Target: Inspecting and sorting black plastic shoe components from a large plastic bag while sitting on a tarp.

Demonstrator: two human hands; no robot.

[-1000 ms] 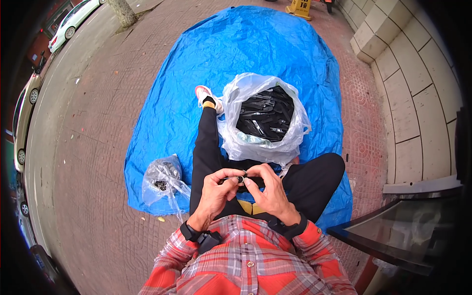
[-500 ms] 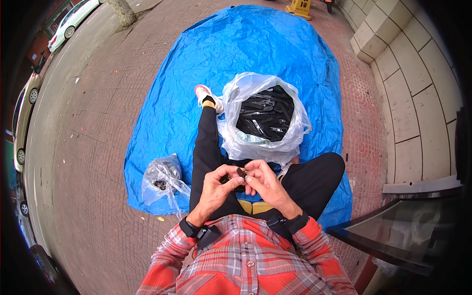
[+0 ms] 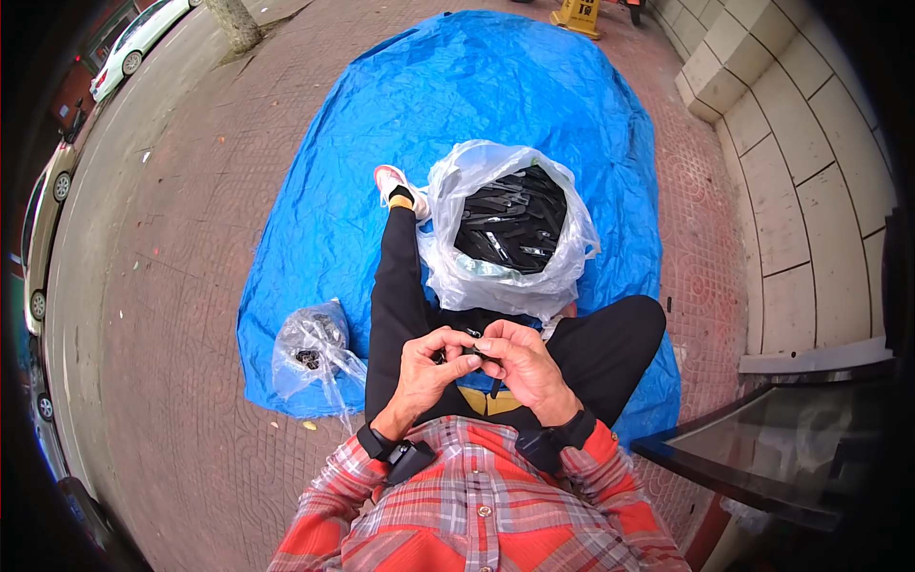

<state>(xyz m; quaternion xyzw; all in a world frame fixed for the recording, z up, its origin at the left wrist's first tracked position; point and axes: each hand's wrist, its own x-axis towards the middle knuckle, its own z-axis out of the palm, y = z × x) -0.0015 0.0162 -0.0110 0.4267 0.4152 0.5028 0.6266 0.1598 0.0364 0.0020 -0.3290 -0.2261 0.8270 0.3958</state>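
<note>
My left hand (image 3: 427, 374) and my right hand (image 3: 527, 370) meet above my lap, with their fingertips pinched together. Between them is a small dark piece (image 3: 476, 352), mostly covered by the fingers, so its kind cannot be made out. More dark bits show under the curled fingers of the left hand. Just beyond the hands stands a large whitish plastic bag (image 3: 450, 257), its mouth rolled wide. Long, flat black plastic pieces (image 3: 510, 219) fill it, some with shiny metal-looking parts. To the left, a smaller clear bag (image 3: 319, 329) with dark and metallic small parts lies by my leg.
A blue tarp (image 3: 457, 86) lies under me and the bags, on brick paving (image 3: 191, 286). My legs flank the large bag. A glass-topped dark frame (image 3: 762, 448) stands close at the right, before a stone wall (image 3: 786, 229). A yellow sign (image 3: 578, 17) stands far off.
Both hands have shifted their fingers on the small dark piece. It stuck up between the fingertips before and now lies lower, more hidden. The bags have stayed in place.
</note>
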